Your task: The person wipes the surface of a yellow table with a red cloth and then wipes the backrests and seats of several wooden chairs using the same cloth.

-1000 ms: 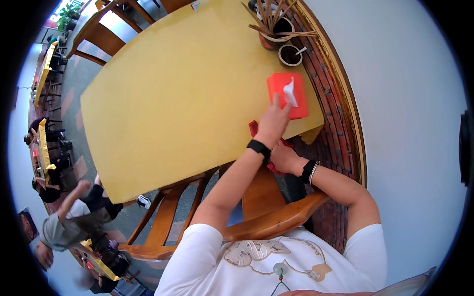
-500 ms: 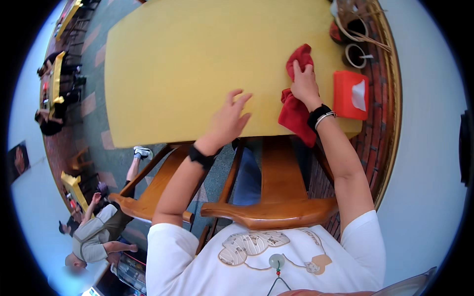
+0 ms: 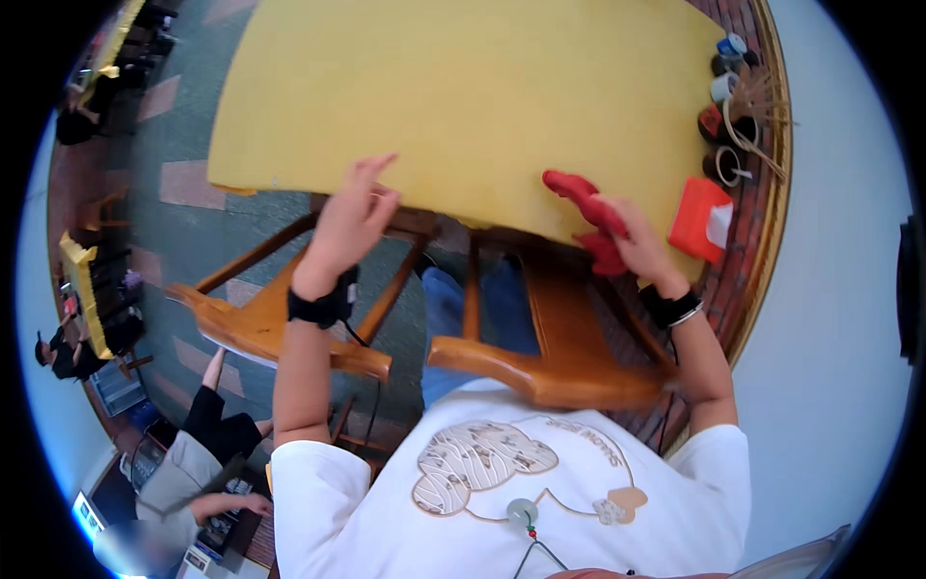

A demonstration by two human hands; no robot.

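A bunched red cloth [image 3: 585,203] is gripped in my right hand [image 3: 637,236], over the near right part of the yellow table [image 3: 434,106]. One end of the cloth sticks out past my fingers toward the table's middle; the rest bunches below, at the near edge. My left hand [image 3: 354,217] holds nothing. Its fingers are apart, above the table's near edge and a wooden chair [image 3: 280,299]. Both wrists wear black bands. A second wooden chair [image 3: 559,372] stands between me and the table, close under my right arm.
Along the right edge by the brick wall stand a red tissue box [image 3: 690,220], a dark cup with a spoon [image 3: 719,166], a holder of sticks [image 3: 757,106] and a blue-topped can [image 3: 731,44]. A person in grey [image 3: 178,478] is at lower left, near other tables.
My right hand has drawn the cloth back toward the near edge, and the cloth is more bunched. My left hand has moved left. The view has shifted and turned; the chairs sit differently.
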